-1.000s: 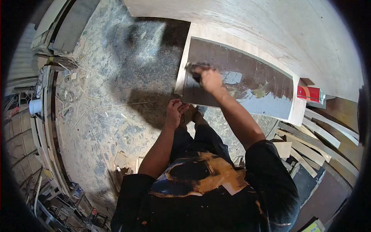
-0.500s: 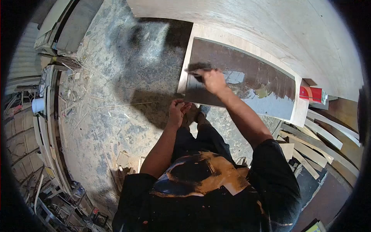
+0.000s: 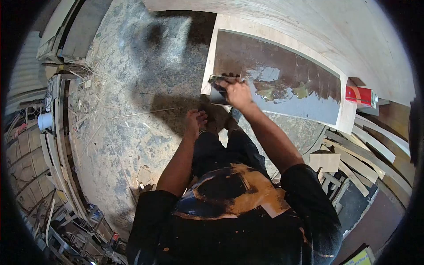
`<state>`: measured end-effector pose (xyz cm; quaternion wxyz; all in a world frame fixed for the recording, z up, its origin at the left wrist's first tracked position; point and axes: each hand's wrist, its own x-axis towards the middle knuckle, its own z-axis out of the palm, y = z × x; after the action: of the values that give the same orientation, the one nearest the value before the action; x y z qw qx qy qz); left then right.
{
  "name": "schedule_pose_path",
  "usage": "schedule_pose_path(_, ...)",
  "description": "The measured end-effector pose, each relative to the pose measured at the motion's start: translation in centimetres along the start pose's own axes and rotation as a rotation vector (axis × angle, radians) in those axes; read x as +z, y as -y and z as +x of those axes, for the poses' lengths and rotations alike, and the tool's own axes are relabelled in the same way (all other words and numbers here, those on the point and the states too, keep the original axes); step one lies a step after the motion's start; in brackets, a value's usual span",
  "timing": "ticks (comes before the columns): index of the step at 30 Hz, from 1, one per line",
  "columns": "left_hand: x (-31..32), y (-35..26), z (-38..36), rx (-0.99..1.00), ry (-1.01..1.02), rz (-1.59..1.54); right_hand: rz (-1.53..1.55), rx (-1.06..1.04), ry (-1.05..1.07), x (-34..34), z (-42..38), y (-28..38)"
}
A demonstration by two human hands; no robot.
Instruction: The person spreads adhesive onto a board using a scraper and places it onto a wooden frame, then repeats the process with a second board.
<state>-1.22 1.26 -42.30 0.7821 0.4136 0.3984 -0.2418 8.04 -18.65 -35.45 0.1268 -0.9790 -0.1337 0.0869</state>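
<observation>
My right hand (image 3: 239,94) is closed around a dark, flat spreader (image 3: 217,81), held at the left end of a grey panel (image 3: 304,108). A wet, glossy brown coat (image 3: 282,59) covers the panel's far part and ends in a ragged edge; the near strip is bare grey. Around the panel runs a pale wooden border (image 3: 210,59). Off the panel's near left corner, my left hand (image 3: 195,122) hangs over the floor with its fingers loosely bent and apart, and nothing shows in it. My fingers hide part of the spreader.
A large pale plywood sheet (image 3: 304,22) rises along the far side. At the right, a red box (image 3: 360,95) stands by the panel's end, above stacked wood offcuts (image 3: 353,165). Scraps litter the floor (image 3: 119,145). Long boards and a white cup (image 3: 44,120) line the left.
My right hand has moved slightly left and nearer to me with the spreader, along the panel's left end. My left hand has drawn a little left, away from the panel's corner, its fingers loosening.
</observation>
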Motion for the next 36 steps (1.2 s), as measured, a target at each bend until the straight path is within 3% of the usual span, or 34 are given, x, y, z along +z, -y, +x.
schedule_pose_path(1, -0.5, 0.2, 0.2, 0.010, 0.013, -0.003, 0.033, 0.039, 0.111, 0.1, -0.7, 0.4)
schedule_pose_path(6, -1.1, 0.6, 0.4, 0.038, 0.029, 0.065, -0.058, -0.032, 0.041, 0.8, -3.9, 1.8)
schedule_pose_path(14, -1.4, 1.7, 0.8, 0.050, 0.015, 0.147, -0.024, -0.186, 0.115, -0.2, -8.4, 3.3)
schedule_pose_path(16, -1.6, 1.5, 0.9, 0.034, 0.011, 0.111, 0.218, -0.283, 0.244, -0.6, -9.0, 2.4)
schedule_pose_path(17, -1.7, 1.5, 1.0, 0.016, -0.009, 0.067, 0.182, -0.310, 0.098, 0.1, -8.8, 1.4)
schedule_pose_path(18, -1.7, 1.4, 1.0, 0.015, -0.014, 0.064, 0.181, -0.060, 0.530, -3.9, -7.0, 1.2)
schedule_pose_path(20, -1.5, 0.7, 0.8, 0.043, 0.086, 0.075, 0.422, -0.076, 0.018, -4.4, -6.4, -0.2)
schedule_pose_path(24, -0.3, 0.3, 0.8, 0.121, 0.130, 0.132, 0.309, 0.038, -0.039, -4.6, -3.1, 1.9)
schedule_pose_path(26, -0.4, 0.2, 0.7, 0.124, 0.092, 0.127, 0.010, 0.056, 0.066, -1.7, -2.2, 3.4)
schedule_pose_path(28, -1.0, 0.3, 0.7, 0.107, 0.052, 0.125, -0.042, -0.029, -0.053, 2.0, -4.1, 4.4)
schedule_pose_path(30, -2.1, 0.5, 0.6, 0.088, 0.020, 0.124, -0.022, -0.267, -0.174, 2.2, -5.9, 5.5)
schedule_pose_path(32, -3.4, 0.7, 0.4, 0.077, 0.021, 0.138, 0.034, -0.259, -0.172, 1.7, -6.0, 4.9)
schedule_pose_path(34, -3.2, 0.0, -0.2, 0.071, -0.005, 0.095, -0.016, -0.116, 0.021, -2.7, -4.7, 4.7)
schedule_pose_path(36, -3.7, 0.5, -0.9, 0.043, -0.046, 0.056, 0.001, 0.033, 0.025, -3.8, -2.5, 3.7)
